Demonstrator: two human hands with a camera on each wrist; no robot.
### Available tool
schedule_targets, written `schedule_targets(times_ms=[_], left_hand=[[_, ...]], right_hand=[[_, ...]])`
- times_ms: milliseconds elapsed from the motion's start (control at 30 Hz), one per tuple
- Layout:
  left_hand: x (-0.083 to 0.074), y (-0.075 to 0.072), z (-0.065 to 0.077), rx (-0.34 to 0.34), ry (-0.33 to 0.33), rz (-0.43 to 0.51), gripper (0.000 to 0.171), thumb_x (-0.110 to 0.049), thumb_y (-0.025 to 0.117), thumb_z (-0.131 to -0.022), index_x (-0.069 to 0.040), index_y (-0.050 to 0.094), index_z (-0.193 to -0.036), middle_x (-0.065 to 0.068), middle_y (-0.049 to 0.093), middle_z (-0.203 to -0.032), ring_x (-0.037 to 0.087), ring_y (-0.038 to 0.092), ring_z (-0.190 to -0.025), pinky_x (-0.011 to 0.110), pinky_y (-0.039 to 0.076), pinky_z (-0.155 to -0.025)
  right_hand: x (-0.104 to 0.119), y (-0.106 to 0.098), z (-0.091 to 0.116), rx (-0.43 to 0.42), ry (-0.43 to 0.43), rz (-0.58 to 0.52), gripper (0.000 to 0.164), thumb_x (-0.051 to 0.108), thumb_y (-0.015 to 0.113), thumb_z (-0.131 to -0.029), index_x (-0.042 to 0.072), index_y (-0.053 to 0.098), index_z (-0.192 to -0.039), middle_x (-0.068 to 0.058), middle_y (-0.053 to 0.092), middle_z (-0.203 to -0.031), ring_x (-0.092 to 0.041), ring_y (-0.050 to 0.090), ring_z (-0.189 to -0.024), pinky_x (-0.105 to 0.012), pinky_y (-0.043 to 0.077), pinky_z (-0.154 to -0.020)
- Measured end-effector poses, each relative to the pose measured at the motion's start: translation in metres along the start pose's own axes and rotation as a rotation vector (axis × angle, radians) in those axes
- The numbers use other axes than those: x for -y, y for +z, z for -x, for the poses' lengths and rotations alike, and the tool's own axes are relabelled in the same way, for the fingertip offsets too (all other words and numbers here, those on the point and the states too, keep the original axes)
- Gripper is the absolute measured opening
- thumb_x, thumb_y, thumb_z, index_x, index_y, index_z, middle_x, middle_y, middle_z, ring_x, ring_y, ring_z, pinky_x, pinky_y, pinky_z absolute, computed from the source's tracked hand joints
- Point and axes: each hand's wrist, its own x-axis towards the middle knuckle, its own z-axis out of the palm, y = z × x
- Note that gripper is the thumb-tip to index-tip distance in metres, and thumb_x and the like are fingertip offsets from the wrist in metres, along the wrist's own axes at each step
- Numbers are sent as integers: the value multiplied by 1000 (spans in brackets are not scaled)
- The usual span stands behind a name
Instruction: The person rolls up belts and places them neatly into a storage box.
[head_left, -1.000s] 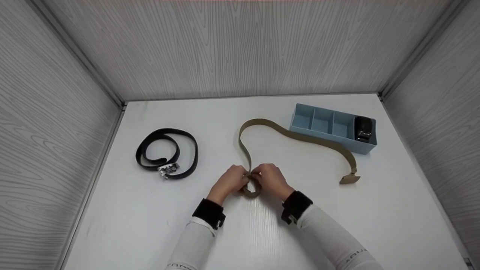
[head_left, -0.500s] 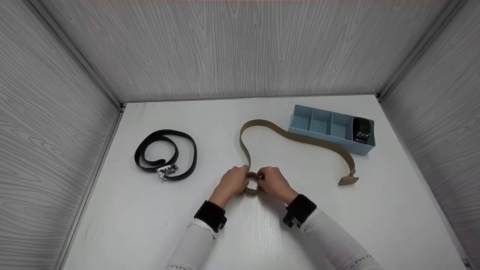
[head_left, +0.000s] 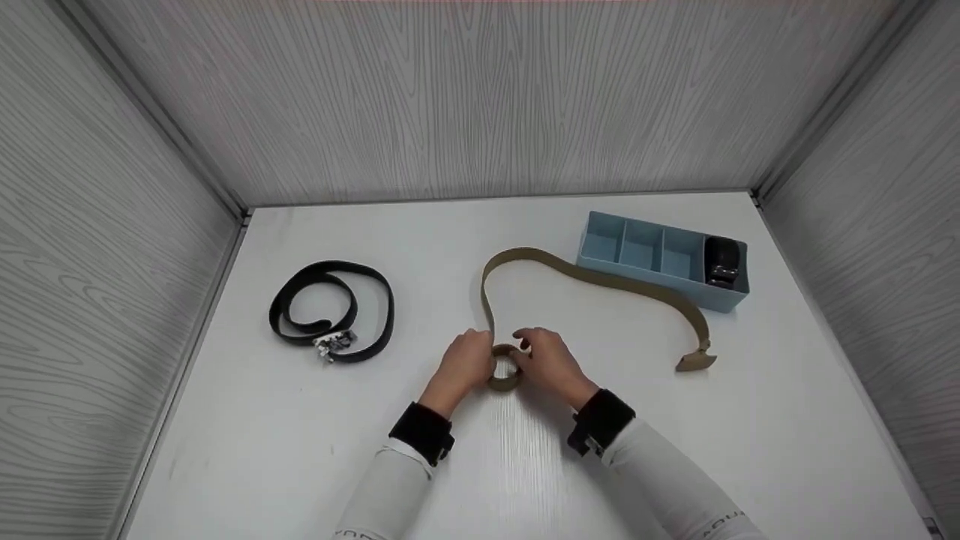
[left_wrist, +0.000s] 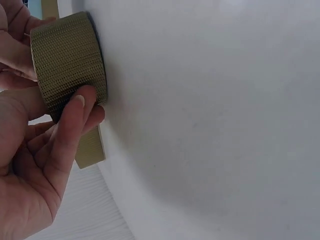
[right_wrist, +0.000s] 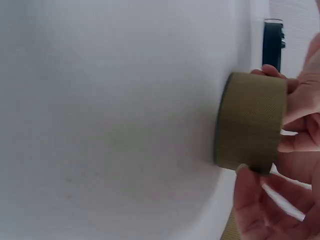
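Observation:
A tan webbing belt (head_left: 592, 277) stands on edge across the white table, its near end wound into a small round coil (head_left: 504, 385). My left hand (head_left: 466, 361) grips the coil's left side, where the loose strap leads away; in the left wrist view its fingertips press the ribbed outer face (left_wrist: 67, 55). On the other side, my right hand (head_left: 551, 365) holds the coil with thumb and fingers, its index finger raised in the head view. In the right wrist view a fingertip meets the edge of the coil (right_wrist: 250, 120). The belt's far end carries a tan buckle (head_left: 696, 361).
A black belt (head_left: 391, 300) with a silver buckle (head_left: 334, 342) lies loosely looped on the left. At back right stands a blue divided box (head_left: 637, 264), a rolled black belt (head_left: 722, 259) in its right compartment. The tan strap passes along the box's front. Wood-patterned walls enclose the table.
The strap's arc has drawn slightly nearer me and its stretch beside my left hand has shifted left. My right index finger has lifted from the coil. Both hands stay at the coil.

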Motion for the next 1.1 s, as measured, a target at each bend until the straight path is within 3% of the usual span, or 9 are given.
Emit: schedule_targets(times_ms=[133, 233, 300, 367, 533, 667, 800, 967, 1100], left_hand=[[-1, 2, -1, -23, -89, 61, 6, 5, 62, -77, 0, 62, -81, 15, 64, -75, 20, 51, -59, 36, 44, -54], [-4, 2, -1, -32, -114, 81, 12, 3, 63, -77, 2, 62, -90, 18, 65, -81, 23, 57, -64, 38, 48, -57], [-5, 2, -1, -36, -109, 75, 17, 0, 65, -78, 1, 62, -95, 18, 66, -84, 25, 61, -68, 40, 49, -60], [-5, 1, -1, -39, -81, 64, 11, -3, 67, -79, -3, 62, -89, 13, 65, -79, 23, 60, -67, 39, 48, -60], [1, -1, -2, -59, -26, 92, 14, -10, 69, -80, -8, 57, -74, 3, 56, -64, 17, 47, -56, 34, 41, -53], [3, 0, -1, -72, -24, 80, 13, -13, 70, -82, -4, 60, -82, 6, 59, -67, 17, 48, -57, 35, 43, -53], [6, -3, 1, -74, -2, 32, 10, -12, 70, -84, -6, 63, -81, 4, 60, -67, 16, 49, -56, 36, 45, -53], [10, -5, 4, -53, -22, -20, 12, -6, 70, -80, -8, 60, -75, 0, 56, -63, 15, 46, -55, 37, 44, -52], [12, -2, 6, -80, -55, -21, 12, -3, 70, -76, -8, 59, -76, 3, 58, -64, 17, 48, -55, 38, 44, -52]], right_hand=[[3, -3, 3, -15, 123, -36, 44, 22, 68, -92, -6, 58, -125, -14, 64, -96, -24, 64, -83, -38, 51, -73], [2, -1, 5, 12, 141, -55, 35, 17, 66, -93, -4, 62, -121, -7, 66, -81, -18, 64, -67, -33, 51, -62], [1, 1, 4, 13, 115, -58, 26, 9, 64, -93, -4, 66, -115, -4, 65, -72, -14, 61, -57, -30, 48, -56], [1, 1, 3, 10, 83, -54, 20, 2, 61, -92, -2, 70, -109, -5, 66, -71, -12, 57, -55, -29, 46, -53], [1, 1, 1, -4, -43, 70, 24, -6, 61, -87, 7, 76, -100, -6, 70, -83, -14, 56, -67, -33, 47, -63], [1, 7, 1, -5, -194, 178, 23, -5, 62, -87, 12, 75, -95, -3, 62, -76, -16, 56, -69, -35, 47, -62], [3, 10, -1, 1, -260, 151, 17, -2, 64, -90, 8, 75, -99, -4, 67, -84, -19, 63, -77, -35, 50, -68], [6, 8, -1, 32, -113, 7, 21, 4, 68, -89, -2, 71, -109, -13, 70, -99, -23, 66, -87, -37, 53, -75], [9, 7, 1, 44, 17, -48, 22, 10, 71, -87, -4, 70, -104, -12, 69, -89, -19, 63, -74, -35, 52, -67]])
